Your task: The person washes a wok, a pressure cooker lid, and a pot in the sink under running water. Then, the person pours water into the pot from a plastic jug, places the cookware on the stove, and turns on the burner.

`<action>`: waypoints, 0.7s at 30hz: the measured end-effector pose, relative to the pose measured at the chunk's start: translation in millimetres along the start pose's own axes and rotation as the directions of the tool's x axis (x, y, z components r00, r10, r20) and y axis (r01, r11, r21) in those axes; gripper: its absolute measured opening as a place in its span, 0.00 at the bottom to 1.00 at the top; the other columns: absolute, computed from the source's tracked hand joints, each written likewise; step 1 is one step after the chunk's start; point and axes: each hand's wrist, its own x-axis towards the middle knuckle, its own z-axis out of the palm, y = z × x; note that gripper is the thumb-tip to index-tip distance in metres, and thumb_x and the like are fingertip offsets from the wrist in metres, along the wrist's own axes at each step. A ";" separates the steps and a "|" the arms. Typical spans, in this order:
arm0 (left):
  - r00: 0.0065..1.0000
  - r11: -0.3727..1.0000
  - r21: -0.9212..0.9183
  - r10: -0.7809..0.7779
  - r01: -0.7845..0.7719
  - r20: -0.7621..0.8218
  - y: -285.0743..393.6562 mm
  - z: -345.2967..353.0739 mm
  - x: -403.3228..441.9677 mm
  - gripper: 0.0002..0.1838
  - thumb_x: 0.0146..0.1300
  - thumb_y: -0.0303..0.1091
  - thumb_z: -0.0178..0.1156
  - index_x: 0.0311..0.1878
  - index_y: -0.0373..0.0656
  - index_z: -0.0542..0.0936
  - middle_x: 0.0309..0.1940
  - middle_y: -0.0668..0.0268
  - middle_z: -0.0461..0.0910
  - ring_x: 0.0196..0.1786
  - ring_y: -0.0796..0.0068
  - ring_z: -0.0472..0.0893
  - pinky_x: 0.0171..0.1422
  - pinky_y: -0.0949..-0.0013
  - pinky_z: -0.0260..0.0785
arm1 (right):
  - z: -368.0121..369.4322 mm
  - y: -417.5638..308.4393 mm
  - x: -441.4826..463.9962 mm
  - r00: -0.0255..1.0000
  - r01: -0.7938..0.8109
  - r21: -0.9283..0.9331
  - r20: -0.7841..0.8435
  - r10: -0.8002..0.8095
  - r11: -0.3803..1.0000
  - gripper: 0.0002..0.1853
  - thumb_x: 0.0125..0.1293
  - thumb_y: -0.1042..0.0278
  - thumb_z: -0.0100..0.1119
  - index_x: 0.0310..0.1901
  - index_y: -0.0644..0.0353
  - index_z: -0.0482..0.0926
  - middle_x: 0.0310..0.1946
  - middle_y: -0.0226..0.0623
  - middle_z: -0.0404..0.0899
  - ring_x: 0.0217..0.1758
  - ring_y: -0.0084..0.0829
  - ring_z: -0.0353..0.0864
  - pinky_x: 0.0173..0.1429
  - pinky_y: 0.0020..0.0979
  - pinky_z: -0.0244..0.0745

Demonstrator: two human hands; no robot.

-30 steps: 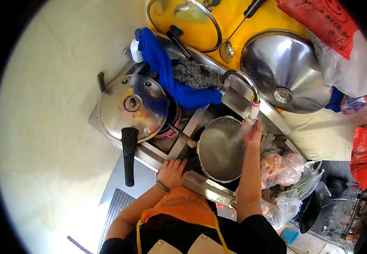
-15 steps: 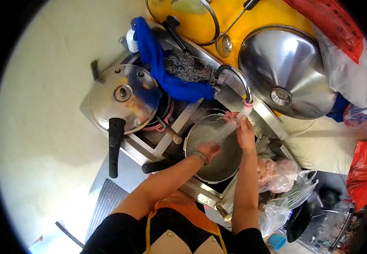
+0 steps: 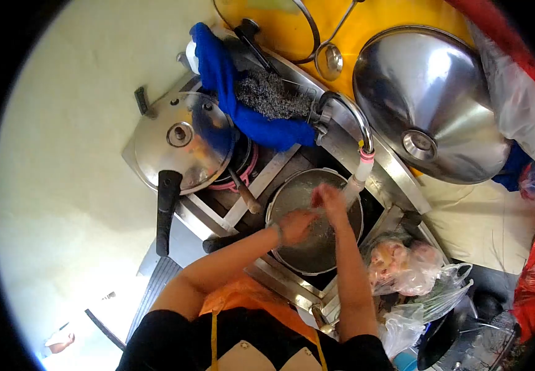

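A metal pot (image 3: 317, 255) with a black handle (image 3: 227, 242) sits in the sink, with cloudy water inside. Over it, my left hand (image 3: 298, 226) reaches in from the left, a bracelet at its wrist. My right hand (image 3: 329, 201) is just above and right of it, fingers bent and smeared by motion. Both hands are close together in front of the running water. A curved metal faucet (image 3: 361, 120) ends in a whitish nozzle (image 3: 364, 166) with a pink ring, right of my right hand. Whether either hand grips anything small cannot be made out.
A lidded pressure cooker (image 3: 178, 145) stands left on the stove. A blue cloth (image 3: 218, 74) and steel-wool-like mesh (image 3: 270, 93) lie behind. A large metal lid (image 3: 428, 105) and a ladle (image 3: 329, 60) are at the back. Bagged food (image 3: 397, 263) is at the right.
My right hand has left the faucet nozzle and moved down and left over the pot, near my left hand. The nozzle hangs free, with water still running.
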 end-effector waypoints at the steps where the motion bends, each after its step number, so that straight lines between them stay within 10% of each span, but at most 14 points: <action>1: 1.000 0.999 0.046 -0.007 0.006 0.026 12.6 -28.3 -23.6 0.18 0.58 0.31 0.54 0.52 0.38 0.72 0.49 0.52 0.74 0.52 0.51 0.73 0.57 0.56 0.64 | 22.8 -29.2 -22.8 0.985 -0.144 -0.617 -0.165 0.052 0.774 0.15 0.66 0.59 0.50 0.46 0.60 0.77 0.39 0.44 0.80 0.41 0.42 0.79 0.47 0.39 0.73; 3: 1.000 0.990 0.144 -0.003 0.005 -0.014 18.1 -61.7 -67.5 0.20 0.57 0.34 0.56 0.54 0.41 0.72 0.50 0.54 0.73 0.54 0.54 0.72 0.58 0.57 0.63 | 8.9 67.3 -24.9 0.987 -0.138 -0.988 -0.132 0.091 0.068 0.17 0.63 0.60 0.51 0.49 0.62 0.77 0.45 0.51 0.78 0.48 0.47 0.78 0.50 0.42 0.71; 4: 0.997 0.980 0.200 0.018 -0.002 -0.081 12.7 -69.8 -86.9 0.21 0.57 0.37 0.57 0.54 0.42 0.73 0.50 0.56 0.73 0.54 0.57 0.72 0.57 0.57 0.63 | 16.9 100.7 -26.8 0.975 -0.091 -0.996 -0.093 0.202 -0.022 0.18 0.63 0.60 0.52 0.50 0.62 0.76 0.45 0.51 0.78 0.48 0.47 0.78 0.51 0.42 0.71; 8: 0.949 0.913 0.335 -0.141 0.235 -0.281 -1.7 -91.2 -158.1 0.25 0.47 0.39 0.66 0.49 0.42 0.74 0.46 0.58 0.72 0.49 0.56 0.72 0.57 0.57 0.62 | 99.6 172.6 11.5 0.960 0.084 -0.905 0.185 0.209 0.417 0.19 0.63 0.60 0.52 0.52 0.62 0.74 0.47 0.53 0.76 0.49 0.47 0.77 0.51 0.43 0.72; 11: 0.892 0.799 0.404 -0.356 0.445 -0.277 -6.3 -96.8 -191.2 0.26 0.43 0.38 0.69 0.48 0.42 0.74 0.44 0.58 0.72 0.48 0.56 0.72 0.53 0.57 0.65 | 99.6 172.3 75.6 0.985 0.071 -0.865 0.140 0.103 0.496 0.20 0.62 0.60 0.52 0.53 0.62 0.73 0.49 0.54 0.75 0.50 0.46 0.77 0.51 0.44 0.72; 14: 0.898 0.823 0.392 -0.290 0.410 -0.331 -23.2 -83.2 -207.5 0.28 0.40 0.38 0.70 0.48 0.42 0.73 0.43 0.57 0.71 0.46 0.57 0.72 0.50 0.58 0.67 | 32.2 121.6 78.7 0.956 -0.206 -0.944 -0.138 0.257 0.259 0.24 0.63 0.57 0.50 0.58 0.60 0.69 0.57 0.50 0.69 0.54 0.46 0.74 0.54 0.45 0.71; 17: 0.924 0.848 0.386 -0.273 0.363 -0.269 -40.0 -81.7 -208.7 0.30 0.37 0.36 0.70 0.47 0.41 0.72 0.44 0.56 0.72 0.45 0.55 0.73 0.49 0.59 0.69 | -20.2 106.0 24.6 0.934 0.105 -0.990 0.065 0.350 -0.098 0.25 0.64 0.54 0.49 0.58 0.60 0.69 0.58 0.48 0.68 0.56 0.43 0.74 0.54 0.44 0.72; 19: 0.935 0.864 0.361 -0.299 0.350 -0.192 -41.5 -80.6 -211.3 0.30 0.37 0.36 0.70 0.46 0.40 0.71 0.43 0.55 0.72 0.46 0.54 0.73 0.49 0.58 0.69 | -82.8 121.8 -1.3 0.963 -0.025 -0.866 0.113 0.244 0.500 0.23 0.64 0.53 0.47 0.53 0.61 0.73 0.52 0.49 0.73 0.53 0.46 0.75 0.52 0.42 0.73; 21: 0.944 0.872 0.361 -0.301 0.329 -0.133 -47.9 -80.9 -210.3 0.29 0.36 0.35 0.70 0.45 0.40 0.71 0.42 0.55 0.73 0.45 0.54 0.73 0.47 0.57 0.69 | -46.7 -31.7 -49.5 0.888 -0.421 -0.808 -0.459 0.007 0.412 0.19 0.64 0.56 0.49 0.45 0.64 0.76 0.44 0.49 0.77 0.49 0.49 0.76 0.49 0.40 0.72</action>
